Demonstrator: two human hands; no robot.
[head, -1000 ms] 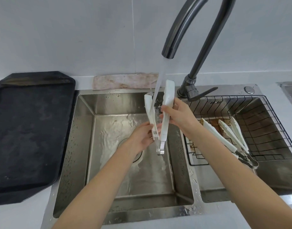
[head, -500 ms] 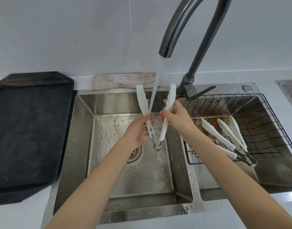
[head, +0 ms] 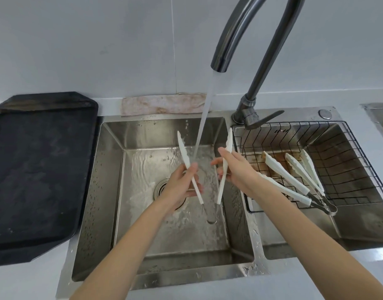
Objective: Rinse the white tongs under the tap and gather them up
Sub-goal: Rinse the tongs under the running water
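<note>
One pair of white tongs [head: 183, 151] with a metal hinge end is spread wide over the left sink basin [head: 112, 169], tips up. My left hand [head: 181, 187] grips its left arm. My right hand [head: 233, 169] holds the right arm [head: 226, 161], fingers partly straight. Water from the dark tap [head: 236, 37] falls between the two arms onto my left thumb. Two more white tongs [head: 294, 172] lie in the wire basket [head: 359, 174] over the right basin.
A black tray [head: 39, 174] lies on the counter to the left of the sink. A stained cloth [head: 162, 103] rests along the wall behind the basin. The tap lever [head: 264, 120] sticks out over the basket's back edge.
The tongs' arms have been pulled further apart and lowered a little. The stream that struck the tongs' upper part now passes between the arms.
</note>
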